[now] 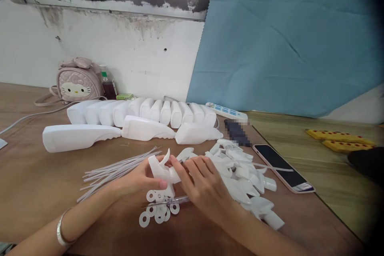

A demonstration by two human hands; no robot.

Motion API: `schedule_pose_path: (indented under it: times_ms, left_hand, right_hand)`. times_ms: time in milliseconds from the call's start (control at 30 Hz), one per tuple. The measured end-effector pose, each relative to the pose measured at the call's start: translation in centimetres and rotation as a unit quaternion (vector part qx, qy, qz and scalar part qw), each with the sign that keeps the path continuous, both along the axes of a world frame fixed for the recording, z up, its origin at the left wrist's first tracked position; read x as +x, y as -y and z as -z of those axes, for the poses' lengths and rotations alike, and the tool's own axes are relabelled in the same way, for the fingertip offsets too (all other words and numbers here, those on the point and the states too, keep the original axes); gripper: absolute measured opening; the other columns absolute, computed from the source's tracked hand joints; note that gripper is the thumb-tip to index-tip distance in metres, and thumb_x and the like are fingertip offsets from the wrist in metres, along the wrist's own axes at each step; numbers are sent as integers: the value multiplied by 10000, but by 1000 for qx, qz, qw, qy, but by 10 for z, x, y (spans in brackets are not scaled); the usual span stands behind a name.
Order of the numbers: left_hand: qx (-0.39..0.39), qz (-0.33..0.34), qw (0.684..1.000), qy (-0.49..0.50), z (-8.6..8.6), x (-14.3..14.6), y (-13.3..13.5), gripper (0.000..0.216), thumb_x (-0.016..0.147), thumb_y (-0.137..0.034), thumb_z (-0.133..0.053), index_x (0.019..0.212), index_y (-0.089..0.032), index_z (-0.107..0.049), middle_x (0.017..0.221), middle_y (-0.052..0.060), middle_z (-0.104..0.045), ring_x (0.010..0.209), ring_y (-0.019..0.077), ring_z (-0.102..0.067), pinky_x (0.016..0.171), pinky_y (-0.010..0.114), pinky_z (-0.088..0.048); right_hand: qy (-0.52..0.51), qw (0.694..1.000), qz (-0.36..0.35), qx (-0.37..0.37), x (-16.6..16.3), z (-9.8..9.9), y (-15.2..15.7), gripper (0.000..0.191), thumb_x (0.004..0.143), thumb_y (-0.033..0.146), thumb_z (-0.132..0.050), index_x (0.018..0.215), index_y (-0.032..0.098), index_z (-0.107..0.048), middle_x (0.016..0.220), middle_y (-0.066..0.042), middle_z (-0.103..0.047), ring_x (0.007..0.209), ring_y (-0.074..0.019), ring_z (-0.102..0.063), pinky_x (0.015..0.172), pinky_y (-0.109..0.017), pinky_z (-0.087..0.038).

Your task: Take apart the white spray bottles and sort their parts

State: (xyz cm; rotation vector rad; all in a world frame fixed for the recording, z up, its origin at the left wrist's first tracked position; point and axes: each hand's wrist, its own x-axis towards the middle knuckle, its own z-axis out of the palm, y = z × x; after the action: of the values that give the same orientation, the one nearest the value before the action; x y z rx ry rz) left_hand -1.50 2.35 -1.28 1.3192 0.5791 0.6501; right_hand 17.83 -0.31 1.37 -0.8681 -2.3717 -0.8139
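A white trigger spray head (162, 171) is held up between both hands over the table. My left hand (144, 180) closes round its left side, with the thumb low on its body. My right hand (204, 182) grips the nozzle end on the right, fingers bent over it. Beneath the spray head lie several white ring washers (144, 219) in a loose group. A thin screwdriver-like tool with a clear handle (181, 200) crosses over the washers and runs under my right hand; whether that hand also holds it I cannot tell.
Thin white tubes (120, 168) lie left of the hands, and a pile of spray heads (240, 184) lies right. White bottles (148, 128) lie in rows behind. A phone (283, 168) rests near the right edge; a power strip (228, 111) and pink bag (79, 82) are farther back.
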Motion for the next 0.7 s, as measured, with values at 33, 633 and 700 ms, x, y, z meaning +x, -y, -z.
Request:
schedule_pose_path:
  times_ms: [33, 633, 700]
  left_hand:
    - [-30, -17, 999, -11, 6, -1, -2, 517, 619, -413, -726, 1021, -162, -520, 846, 42, -607, 759, 194, -577, 679, 293, -440]
    - [-137, -185, 973, 0, 25, -3, -17, 406, 684, -294, -663, 1039, -130, -552, 994, 120, -654, 888, 229, -590, 586, 244, -437]
    - [-137, -201, 970, 7, 24, -3, -17, 407, 674, -297, -667, 1025, -124, -559, 976, 124, -657, 887, 235, -594, 560, 236, -426]
  right_hand:
    - [8, 999, 4, -41, -3, 2, -1, 377, 799, 41, -447, 1169, 60, -516, 748, -71, -605, 712, -195, -518, 684, -349, -407]
    - [-140, 973, 2, -184, -5, 27, -8, 257, 890, 122, -372, 682, 174, -516, 624, -32, -525, 603, -154, -446, 539, -294, -388]
    - [-130, 974, -20, -182, -3, 34, 7, 227, 865, 173, -434, 653, 176, -515, 587, -18, -498, 571, -146, -436, 510, -291, -369]
